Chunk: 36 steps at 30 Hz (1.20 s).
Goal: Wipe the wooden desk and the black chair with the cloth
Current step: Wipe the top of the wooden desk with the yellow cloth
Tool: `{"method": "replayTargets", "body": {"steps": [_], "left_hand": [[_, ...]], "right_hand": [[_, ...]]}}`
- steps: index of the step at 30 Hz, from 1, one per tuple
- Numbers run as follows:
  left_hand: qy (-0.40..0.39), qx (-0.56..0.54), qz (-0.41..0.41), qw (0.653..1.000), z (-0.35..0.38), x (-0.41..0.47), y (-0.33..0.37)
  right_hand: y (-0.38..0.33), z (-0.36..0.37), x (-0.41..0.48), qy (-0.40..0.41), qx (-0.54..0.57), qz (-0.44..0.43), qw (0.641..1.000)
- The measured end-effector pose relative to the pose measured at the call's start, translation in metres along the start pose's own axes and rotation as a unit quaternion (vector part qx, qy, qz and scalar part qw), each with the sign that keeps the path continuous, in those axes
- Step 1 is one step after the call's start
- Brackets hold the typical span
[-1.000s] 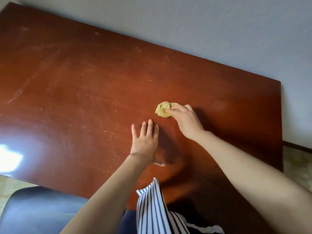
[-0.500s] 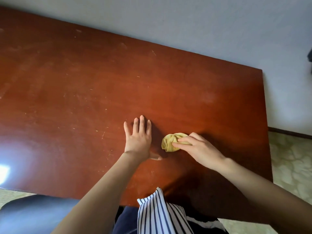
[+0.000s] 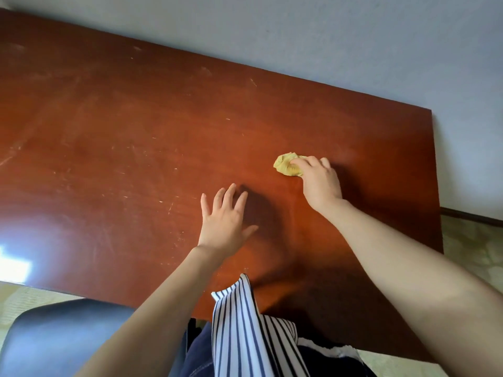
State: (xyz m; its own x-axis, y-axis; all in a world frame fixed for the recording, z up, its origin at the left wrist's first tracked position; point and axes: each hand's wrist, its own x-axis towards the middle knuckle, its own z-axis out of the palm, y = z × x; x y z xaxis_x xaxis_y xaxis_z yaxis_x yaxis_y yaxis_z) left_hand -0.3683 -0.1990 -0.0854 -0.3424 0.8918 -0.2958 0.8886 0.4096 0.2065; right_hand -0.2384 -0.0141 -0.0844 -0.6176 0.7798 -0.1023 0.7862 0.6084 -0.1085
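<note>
A glossy reddish-brown wooden desk (image 3: 136,137) fills most of the head view. A bunched yellow cloth (image 3: 285,165) lies on it right of centre. My right hand (image 3: 319,180) presses down on the cloth, its fingers curled over it. My left hand (image 3: 224,221) rests flat on the desk with fingers spread, nearer to me and left of the cloth. The black chair (image 3: 62,336) shows at the bottom left, below the desk's near edge.
A pale wall (image 3: 353,44) runs along the desk's far edge. Patterned floor (image 3: 473,257) lies beyond the desk's right edge. My striped top (image 3: 245,330) hangs over the near edge. A window glare (image 3: 13,262) shines on the desk's left.
My right hand slid the cloth toward me beside my left hand, then pushed it back away and to the right. My left hand stayed flat on the desk.
</note>
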Motion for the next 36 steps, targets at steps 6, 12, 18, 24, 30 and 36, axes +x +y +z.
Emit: {"method": "replayTargets", "body": {"steps": [6, 12, 18, 24, 30, 36], "left_hand": [[0.012, -0.018, -0.037, 0.999, 0.024, -0.039, 0.019], [0.02, 0.01, -0.06, 0.998, 0.046, -0.073, 0.045], [0.026, 0.033, -0.089, 0.995, 0.064, -0.101, 0.079], [0.022, 0.039, -0.094, 0.995, 0.078, -0.124, 0.114], [-0.011, 0.067, -0.099, 0.993, 0.09, -0.144, 0.14], [-0.055, 0.109, -0.094, 0.988, 0.093, -0.157, 0.154]], "right_hand": [[-0.025, 0.018, -0.047, 0.016, 0.072, 0.037, 0.997], [-0.024, 0.026, -0.116, -0.035, 0.048, -0.083, 0.995], [0.009, 0.022, -0.175, -0.072, 0.022, -0.171, 0.982], [0.072, 0.026, -0.229, -0.08, 0.024, -0.191, 0.978], [0.149, 0.018, -0.258, -0.051, 0.004, -0.145, 0.988], [0.192, 0.006, -0.225, -0.018, -0.015, -0.097, 0.995]]}}
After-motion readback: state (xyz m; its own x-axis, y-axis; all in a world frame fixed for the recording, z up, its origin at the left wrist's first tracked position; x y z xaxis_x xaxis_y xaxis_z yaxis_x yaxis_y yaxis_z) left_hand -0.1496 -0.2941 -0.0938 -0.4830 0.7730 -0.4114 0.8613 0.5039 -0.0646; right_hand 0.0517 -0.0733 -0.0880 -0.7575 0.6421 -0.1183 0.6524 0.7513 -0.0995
